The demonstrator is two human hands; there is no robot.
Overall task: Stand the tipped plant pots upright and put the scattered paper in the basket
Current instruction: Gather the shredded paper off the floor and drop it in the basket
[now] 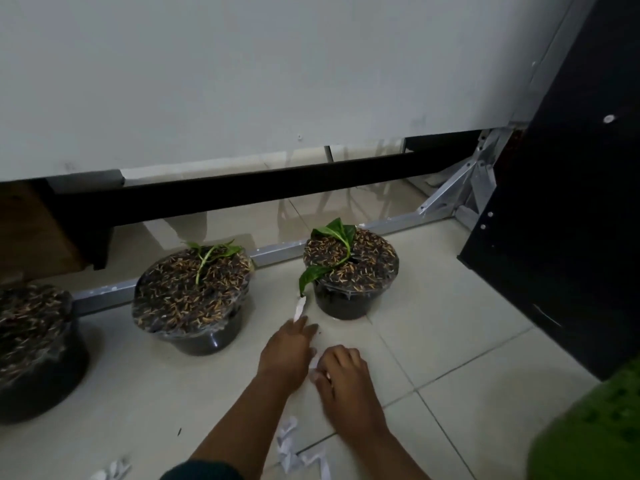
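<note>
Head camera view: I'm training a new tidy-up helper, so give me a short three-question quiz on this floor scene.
1. True or false: the three plant pots in view stand upright: right pot, middle pot, left pot.
2. What does the left hand pinch at its fingertips? A) a leaf B) a paper strip C) soil
3. Fill in: more paper scraps lie on the ____, under the forearms.

Key: 1 true; 2 B; 3 tiled floor. The right hand also touches paper; whether it grips it is unclear.
</note>
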